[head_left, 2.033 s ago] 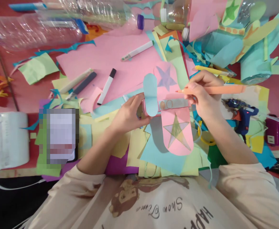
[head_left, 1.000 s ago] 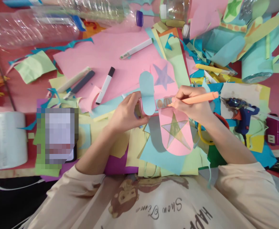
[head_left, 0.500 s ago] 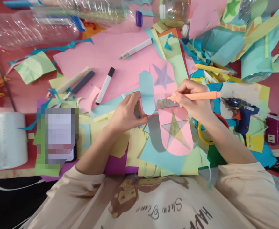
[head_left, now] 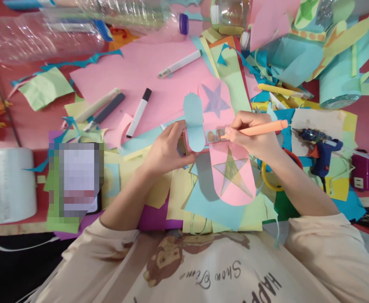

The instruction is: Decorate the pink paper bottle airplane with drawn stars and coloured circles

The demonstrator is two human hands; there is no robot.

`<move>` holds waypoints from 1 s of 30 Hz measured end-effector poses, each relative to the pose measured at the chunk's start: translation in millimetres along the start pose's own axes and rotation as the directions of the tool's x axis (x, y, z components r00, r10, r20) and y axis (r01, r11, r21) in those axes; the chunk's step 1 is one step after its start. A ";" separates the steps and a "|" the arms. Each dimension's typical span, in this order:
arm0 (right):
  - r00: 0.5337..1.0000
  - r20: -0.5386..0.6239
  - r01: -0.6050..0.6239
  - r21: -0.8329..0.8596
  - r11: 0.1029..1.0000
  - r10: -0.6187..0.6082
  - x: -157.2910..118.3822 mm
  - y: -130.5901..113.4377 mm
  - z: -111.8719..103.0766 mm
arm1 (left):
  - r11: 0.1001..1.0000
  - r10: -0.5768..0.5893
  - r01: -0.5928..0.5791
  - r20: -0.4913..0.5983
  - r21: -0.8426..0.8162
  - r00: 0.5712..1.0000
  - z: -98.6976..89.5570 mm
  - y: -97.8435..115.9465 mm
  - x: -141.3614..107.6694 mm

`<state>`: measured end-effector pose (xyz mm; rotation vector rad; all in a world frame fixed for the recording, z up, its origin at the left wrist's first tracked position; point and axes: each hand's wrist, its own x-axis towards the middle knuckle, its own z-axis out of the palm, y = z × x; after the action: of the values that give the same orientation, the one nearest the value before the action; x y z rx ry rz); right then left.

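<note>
In my right hand (head_left: 250, 130) is an orange marker (head_left: 263, 128), its tip touching a narrow light-blue strip (head_left: 211, 136) that bears round orange-brown marks. My left hand (head_left: 170, 147) grips the left end of a paper craft piece, thumb below and fingers above. That piece carries a blue rounded paper flap (head_left: 193, 120), a pink flap with a purple star (head_left: 215, 99) on the far side, and a pink flap with a green and purple star (head_left: 233, 174) on the near side. My fingers hide part of its left end.
Clear plastic bottles (head_left: 39, 38) lie along the back. Several markers rest on pink paper (head_left: 121, 73). A phone (head_left: 80, 179) and a white device (head_left: 9, 185) are at left. A blue glue gun (head_left: 323, 153) and scissors (head_left: 273, 179) lie at right, among paper scraps.
My right hand and the orange marker have shifted slightly down and left along the strip. The round mark under the tip looks more filled with orange. My left hand holds its place.
</note>
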<state>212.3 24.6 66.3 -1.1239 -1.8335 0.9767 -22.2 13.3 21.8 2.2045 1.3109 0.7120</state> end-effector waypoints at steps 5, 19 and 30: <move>0.999 0.032 -0.019 0.013 1.000 0.018 0.9 -1.1 -0.6 | 1.000 -0.009 0.009 0.009 0.003 1.000 -1.0 0.8 0.7; 0.999 -0.007 -0.044 0.059 0.997 0.044 2.0 -0.2 0.3 | 0.999 0.021 -0.021 0.002 0.050 1.000 0.7 -0.6 -0.9; 0.998 -0.062 -0.018 0.020 1.000 0.019 -0.1 1.3 3.0 | 0.999 -0.005 0.004 0.014 0.043 1.000 -0.9 0.1 -0.2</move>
<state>210.2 24.2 63.9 -1.1486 -1.7631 0.9582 -22.8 13.2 22.5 2.2358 1.3357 0.6711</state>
